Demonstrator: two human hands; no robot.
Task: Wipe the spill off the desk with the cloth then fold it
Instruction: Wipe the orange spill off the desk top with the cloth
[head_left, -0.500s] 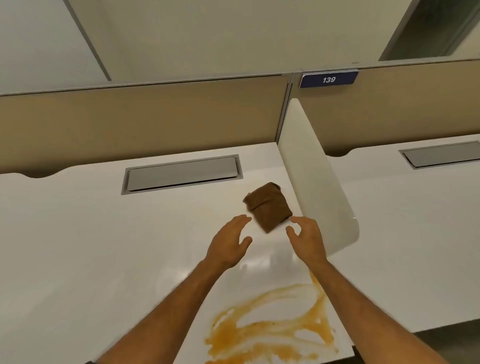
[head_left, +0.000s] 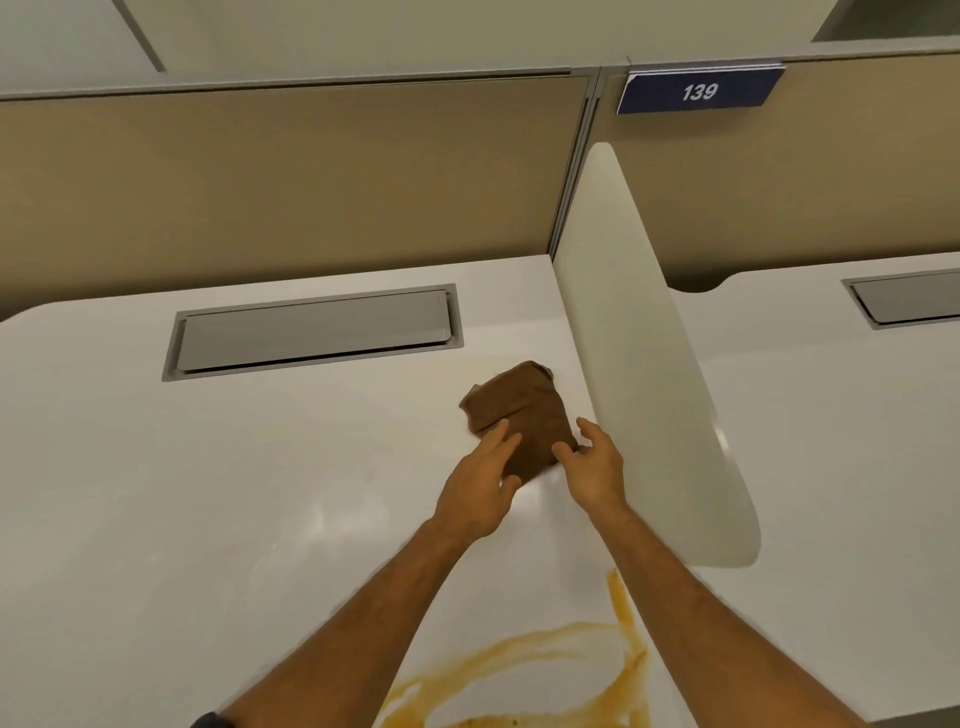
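Head view: my left hand (head_left: 480, 491) and right hand (head_left: 592, 467), fingers spread, touch the folded brown cloth (head_left: 519, 415) by the divider (head_left: 644, 364), ready to grip it, then drag it back to the orange spill (head_left: 545, 675) on the bench (head_left: 208, 493).

one folded brown cloth (head_left: 519, 415) is lying on the counter (head_left: 156, 493). one orange spill (head_left: 545, 670) is spreading there. two hands are showing, left (head_left: 480, 491) and right (head_left: 592, 467). two grey cable flaps are sitting flush, one near (head_left: 314, 332), one far right (head_left: 909, 299). one blue sign (head_left: 698, 92) is reading 139.
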